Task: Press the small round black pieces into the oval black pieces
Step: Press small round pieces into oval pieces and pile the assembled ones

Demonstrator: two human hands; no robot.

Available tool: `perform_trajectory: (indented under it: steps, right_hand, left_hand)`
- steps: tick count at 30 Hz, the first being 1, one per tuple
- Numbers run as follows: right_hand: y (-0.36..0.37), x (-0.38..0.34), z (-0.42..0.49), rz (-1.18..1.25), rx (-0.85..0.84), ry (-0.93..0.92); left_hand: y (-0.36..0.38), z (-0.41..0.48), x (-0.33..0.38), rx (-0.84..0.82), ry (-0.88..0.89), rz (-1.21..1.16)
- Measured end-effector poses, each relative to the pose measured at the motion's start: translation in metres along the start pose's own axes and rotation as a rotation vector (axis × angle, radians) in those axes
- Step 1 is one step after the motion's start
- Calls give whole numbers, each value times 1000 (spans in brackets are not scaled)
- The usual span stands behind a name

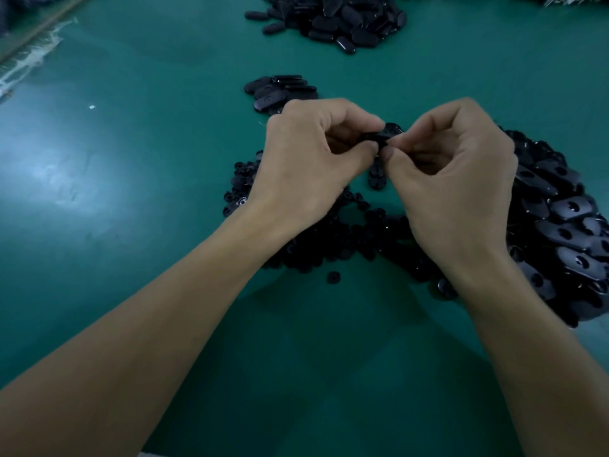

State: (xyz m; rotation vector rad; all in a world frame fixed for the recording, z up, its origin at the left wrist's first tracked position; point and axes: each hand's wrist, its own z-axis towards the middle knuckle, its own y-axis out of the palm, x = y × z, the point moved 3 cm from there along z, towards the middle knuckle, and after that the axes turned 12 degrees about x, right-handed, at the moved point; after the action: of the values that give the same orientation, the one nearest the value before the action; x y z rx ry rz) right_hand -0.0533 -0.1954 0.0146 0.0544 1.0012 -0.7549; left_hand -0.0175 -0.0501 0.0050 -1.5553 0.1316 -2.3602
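Both hands meet above the green table around one oval black piece (388,133). My left hand (309,159) pinches its left end with curled fingers. My right hand (458,166) pinches the right end between thumb and forefinger. Whether a small round piece sits between the fingertips is hidden. A heap of small round black pieces (333,239) lies under and between my wrists. A heap of oval black pieces with holes (560,222) spreads at the right.
A small stack of oval pieces (280,90) lies just beyond my left hand. A larger heap of oval pieces (339,21) sits at the far edge. One loose round piece (333,277) lies near me. Torn white plastic (29,57) is at the far left.
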Motion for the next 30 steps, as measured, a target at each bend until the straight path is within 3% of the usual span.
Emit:
perform_trajectory:
  steps: [8, 15, 21, 27, 30]
  right_hand:
    - [1, 1, -1, -40, -21, 39]
    - [2, 7, -2, 64, -2, 146]
    - [2, 4, -4, 72, 8, 62]
    - [8, 4, -6, -90, -149, -45]
    - [4, 4, -4, -141, -126, -55]
  left_hand:
    - [2, -2, -1, -16, 27, 39]
    - [2, -2, 1, -44, 13, -22]
    - [3, -1, -2, -41, -69, -76]
    - [2, 0, -4, 5, -67, -47]
    - [-1, 2, -4, 62, -65, -27]
